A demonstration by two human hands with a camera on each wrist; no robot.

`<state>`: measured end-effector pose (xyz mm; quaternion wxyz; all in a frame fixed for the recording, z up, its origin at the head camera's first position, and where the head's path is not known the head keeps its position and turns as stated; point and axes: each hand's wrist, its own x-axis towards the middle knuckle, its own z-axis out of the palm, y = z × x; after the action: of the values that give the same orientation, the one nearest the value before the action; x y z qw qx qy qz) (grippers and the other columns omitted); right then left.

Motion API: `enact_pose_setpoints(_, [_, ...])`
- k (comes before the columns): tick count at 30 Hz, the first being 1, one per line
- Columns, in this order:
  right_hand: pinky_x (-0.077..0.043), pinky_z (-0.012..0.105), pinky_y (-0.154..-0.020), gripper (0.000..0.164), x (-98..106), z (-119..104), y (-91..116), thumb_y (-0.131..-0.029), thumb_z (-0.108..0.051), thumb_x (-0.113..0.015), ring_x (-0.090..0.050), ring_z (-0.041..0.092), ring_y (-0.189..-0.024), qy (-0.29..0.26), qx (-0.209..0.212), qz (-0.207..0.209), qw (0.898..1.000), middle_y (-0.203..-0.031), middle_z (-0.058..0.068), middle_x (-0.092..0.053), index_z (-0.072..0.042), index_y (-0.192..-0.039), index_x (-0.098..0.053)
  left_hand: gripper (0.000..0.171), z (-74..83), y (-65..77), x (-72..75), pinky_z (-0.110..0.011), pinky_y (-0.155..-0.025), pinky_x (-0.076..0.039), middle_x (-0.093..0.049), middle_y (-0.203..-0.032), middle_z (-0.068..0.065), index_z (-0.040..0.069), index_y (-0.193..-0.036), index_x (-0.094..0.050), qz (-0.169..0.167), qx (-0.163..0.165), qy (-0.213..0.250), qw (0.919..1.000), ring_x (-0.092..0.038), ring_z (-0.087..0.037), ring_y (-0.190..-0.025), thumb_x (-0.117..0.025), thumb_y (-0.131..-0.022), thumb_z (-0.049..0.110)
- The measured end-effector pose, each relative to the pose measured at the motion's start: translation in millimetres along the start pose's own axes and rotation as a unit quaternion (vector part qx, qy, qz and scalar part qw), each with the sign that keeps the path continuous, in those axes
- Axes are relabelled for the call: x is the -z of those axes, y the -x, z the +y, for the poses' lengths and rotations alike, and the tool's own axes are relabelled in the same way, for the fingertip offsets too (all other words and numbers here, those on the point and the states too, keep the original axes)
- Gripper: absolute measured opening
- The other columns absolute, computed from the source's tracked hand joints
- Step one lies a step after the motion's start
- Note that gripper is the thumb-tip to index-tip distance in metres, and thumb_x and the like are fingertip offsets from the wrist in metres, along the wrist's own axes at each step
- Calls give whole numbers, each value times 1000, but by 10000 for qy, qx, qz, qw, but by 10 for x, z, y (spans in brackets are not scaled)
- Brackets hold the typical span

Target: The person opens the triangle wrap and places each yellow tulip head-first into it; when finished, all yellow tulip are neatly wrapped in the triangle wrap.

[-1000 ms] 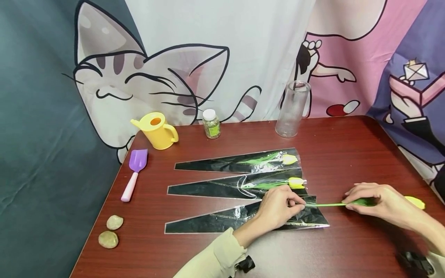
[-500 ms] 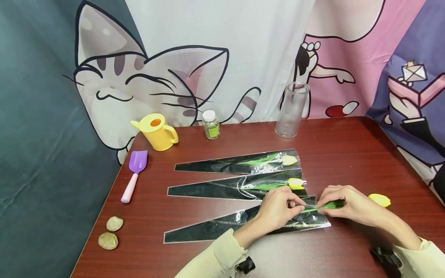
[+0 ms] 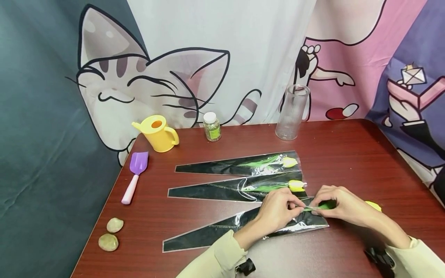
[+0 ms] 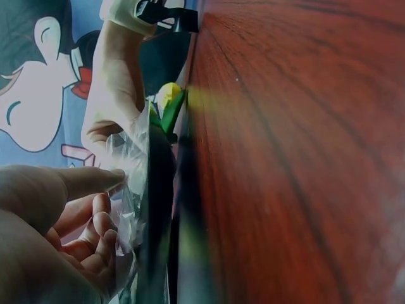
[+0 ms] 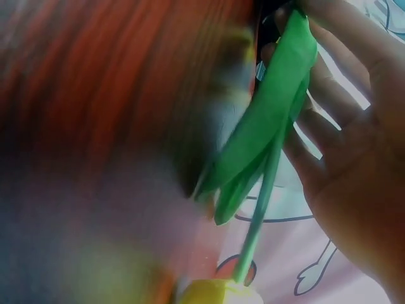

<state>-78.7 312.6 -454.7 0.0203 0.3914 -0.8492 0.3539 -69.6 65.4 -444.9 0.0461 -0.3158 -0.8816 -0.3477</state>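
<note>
My left hand (image 3: 276, 208) pinches the clear film at the mouth of the nearest flower sleeve (image 3: 222, 231), a tapered bag with a black back. Thumb and fingertips of my right hand (image 3: 347, 206) pinch a yellow tulip (image 3: 372, 205) around its stem and green leaves. Its lower stem lies within the sleeve's mouth, close by the left fingertips. In the right wrist view the leaves (image 5: 272, 114) run up to the fingertips, with the yellow bloom (image 5: 218, 292) at the bottom. The crinkled film (image 4: 130, 168) shows between both hands in the left wrist view.
Two more sleeves, the middle one (image 3: 205, 192) and the far one (image 3: 205, 167), each hold a yellow tulip. Behind stand a yellow watering can (image 3: 160, 135), a small jar (image 3: 212, 127) and a glass vase (image 3: 292, 114). A purple shovel (image 3: 138, 164) and two stones (image 3: 108, 242) lie left.
The right hand has moved left with the tulip, bringing its stem into the sleeve's mouth. The sleeve's narrow end has swung toward the near edge. The left hand has stayed in place.
</note>
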Motion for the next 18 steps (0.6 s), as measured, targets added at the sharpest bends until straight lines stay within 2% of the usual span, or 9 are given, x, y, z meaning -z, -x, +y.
enact_pose_setpoints(6, [-42, 14, -74, 34, 5, -42, -10, -75, -10, -85, -59, 3, -84, 119, -212, -62, 9997, -91, -18, -63, -32, -98, -71, 5, -11, 3, 0, -8, -56, -29, -49, -69, 18, 27, -84, -80, 33, 10, 22, 10000, -36, 10, -58, -81, -80, 25])
enact_pose_setpoints(11, [-44, 16, -75, 35, 92, -54, 47, -75, -15, -86, -59, 4, -89, 255, -172, -62, 9995, -96, -17, -65, -30, -102, -71, 5, -16, 8, -2, -7, -57, -29, -48, -68, 19, 29, -84, -80, 39, 64, 37, 10000, -36, 11, -58, -81, -80, 26])
enact_pose_setpoints(18, [-38, 12, -78, 48, 378, 20, 270, -62, -15, -93, -56, 3, -90, 1096, -242, 72, 9937, -96, -18, -65, -30, -101, -71, 4, -11, 2, 4, -7, -59, -29, -46, -68, 21, 29, -84, -80, -6, 138, 19, 9999, -36, 12, -60, -81, -81, 26])
